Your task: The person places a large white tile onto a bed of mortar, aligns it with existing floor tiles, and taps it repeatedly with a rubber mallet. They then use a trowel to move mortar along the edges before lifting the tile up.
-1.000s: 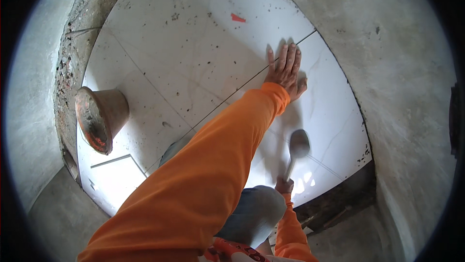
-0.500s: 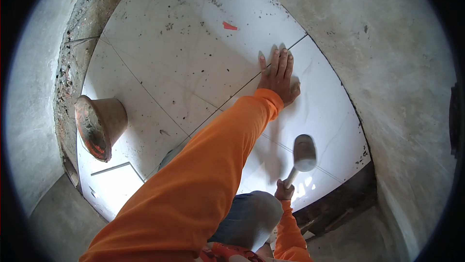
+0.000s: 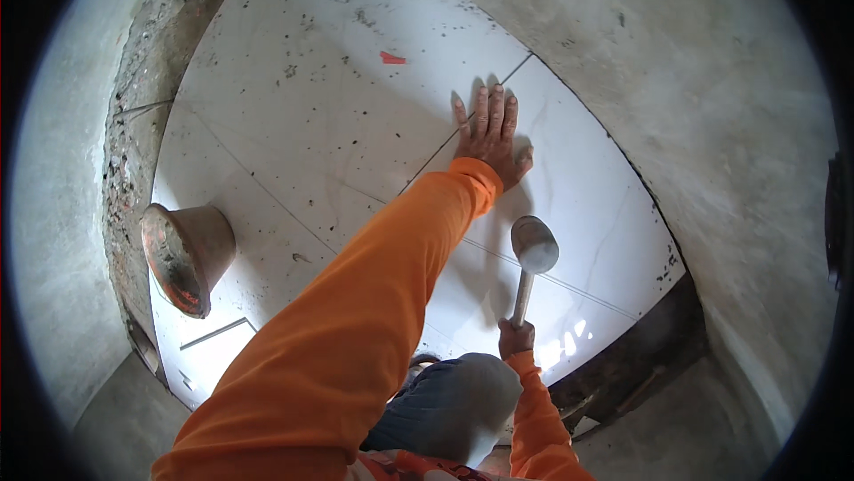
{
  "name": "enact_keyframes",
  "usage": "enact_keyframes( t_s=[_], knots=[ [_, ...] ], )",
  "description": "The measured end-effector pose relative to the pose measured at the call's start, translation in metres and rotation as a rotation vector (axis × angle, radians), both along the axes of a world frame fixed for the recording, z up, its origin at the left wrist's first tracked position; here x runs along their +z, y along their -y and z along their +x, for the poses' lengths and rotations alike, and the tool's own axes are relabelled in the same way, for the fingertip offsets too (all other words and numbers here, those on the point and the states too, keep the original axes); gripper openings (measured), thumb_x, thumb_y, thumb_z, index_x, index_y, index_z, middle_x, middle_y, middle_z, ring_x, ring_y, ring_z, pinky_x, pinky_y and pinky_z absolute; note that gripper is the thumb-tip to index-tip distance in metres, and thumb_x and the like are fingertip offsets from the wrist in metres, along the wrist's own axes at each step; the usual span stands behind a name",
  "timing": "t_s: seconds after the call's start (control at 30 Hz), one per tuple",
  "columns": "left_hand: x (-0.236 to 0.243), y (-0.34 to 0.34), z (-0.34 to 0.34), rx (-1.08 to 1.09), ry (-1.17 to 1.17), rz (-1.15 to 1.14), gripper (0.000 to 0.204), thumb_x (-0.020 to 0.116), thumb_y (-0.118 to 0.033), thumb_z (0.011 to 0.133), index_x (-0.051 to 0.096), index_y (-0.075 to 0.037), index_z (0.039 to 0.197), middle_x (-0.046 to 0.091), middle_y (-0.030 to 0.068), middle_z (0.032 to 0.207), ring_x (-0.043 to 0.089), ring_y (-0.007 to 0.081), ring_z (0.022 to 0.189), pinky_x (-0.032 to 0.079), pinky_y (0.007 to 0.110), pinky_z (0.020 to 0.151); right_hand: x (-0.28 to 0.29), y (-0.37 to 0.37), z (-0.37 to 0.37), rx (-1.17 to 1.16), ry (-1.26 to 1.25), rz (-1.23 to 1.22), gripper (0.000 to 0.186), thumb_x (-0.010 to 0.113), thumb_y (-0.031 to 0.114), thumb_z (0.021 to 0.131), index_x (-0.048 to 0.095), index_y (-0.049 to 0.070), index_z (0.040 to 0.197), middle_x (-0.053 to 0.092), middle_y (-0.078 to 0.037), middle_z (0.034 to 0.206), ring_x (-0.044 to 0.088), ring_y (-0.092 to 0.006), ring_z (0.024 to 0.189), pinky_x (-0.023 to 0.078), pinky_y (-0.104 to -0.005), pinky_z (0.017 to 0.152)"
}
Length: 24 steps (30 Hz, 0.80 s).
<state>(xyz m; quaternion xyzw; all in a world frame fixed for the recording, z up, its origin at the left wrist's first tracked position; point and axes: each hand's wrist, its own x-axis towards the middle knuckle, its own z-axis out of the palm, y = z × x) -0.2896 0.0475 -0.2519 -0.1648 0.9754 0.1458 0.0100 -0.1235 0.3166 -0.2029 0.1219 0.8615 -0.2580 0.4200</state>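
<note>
My left hand lies flat with spread fingers on the glossy white floor tiles, its fingertips across a dark joint between two of them. In my right hand is the handle of a mallet with a grey, rounded head. The mallet's head is raised nearer to me than my left hand; whether it touches the tile I cannot tell. Both sleeves are orange, and my left forearm covers part of the tiles.
A dirty, flared bucket stands at the left on the tiles. A small red scrap and dark crumbs lie farther off. Bare grey walls rise at both sides. A dark untiled strip runs along the near right.
The mallet has swung farther away from me, with more of its handle showing. My left hand stays flat on the tile joint. The whole view has shifted slightly.
</note>
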Motion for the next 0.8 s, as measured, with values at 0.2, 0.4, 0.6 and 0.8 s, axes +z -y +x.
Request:
enact_keyframes(
  t_s=[0.2,0.4,0.6,0.8],
  knots=[
    [0.014,0.012,-0.006,-0.354,0.064,-0.055,0.080,0.042,-0.054,0.084,0.019,-0.005,0.144,0.012,0.0147,0.151,0.003,0.0339,0.140,0.003,0.063,0.107,0.027,0.016,-0.007,-0.096,-0.439,-0.267,0.026,0.060,0.018,0.082,0.050,0.002,0.064,0.046,-0.011,0.048,0.045,-0.0213,0.041,0.037,-0.0362,0.044],
    [0.007,0.016,-0.002,-0.385,0.060,-0.055,0.079,0.042,-0.054,0.084,0.021,-0.006,0.143,0.012,0.0138,0.151,0.003,0.0341,0.140,0.005,0.065,0.106,0.020,-0.005,0.001,-0.075,-0.315,-0.120,0.032,0.058,0.017,0.087,0.049,0.000,0.061,0.045,-0.012,0.047,0.041,-0.0200,0.040,0.033,-0.0397,0.042],
    [0.011,0.007,-0.014,-0.394,0.070,-0.050,0.079,0.043,-0.054,0.082,0.022,-0.008,0.143,0.010,0.0128,0.152,0.002,0.0318,0.140,0.005,0.064,0.107,0.005,-0.021,0.014,0.022,-0.295,-0.088,0.029,0.062,0.015,0.085,0.047,0.002,0.063,0.044,-0.005,0.049,0.038,-0.0111,0.047,0.033,-0.0330,0.045],
    [0.003,0.008,-0.005,-0.330,-0.044,0.041,0.074,0.044,-0.048,0.084,0.023,-0.009,0.143,0.011,0.0132,0.151,0.003,0.0308,0.141,0.002,0.057,0.110,0.004,-0.011,0.001,0.102,0.012,0.074,0.018,0.065,0.019,0.083,0.061,0.002,0.084,0.062,-0.011,0.069,0.059,-0.0278,0.062,0.044,-0.0402,0.058]
  ],
)
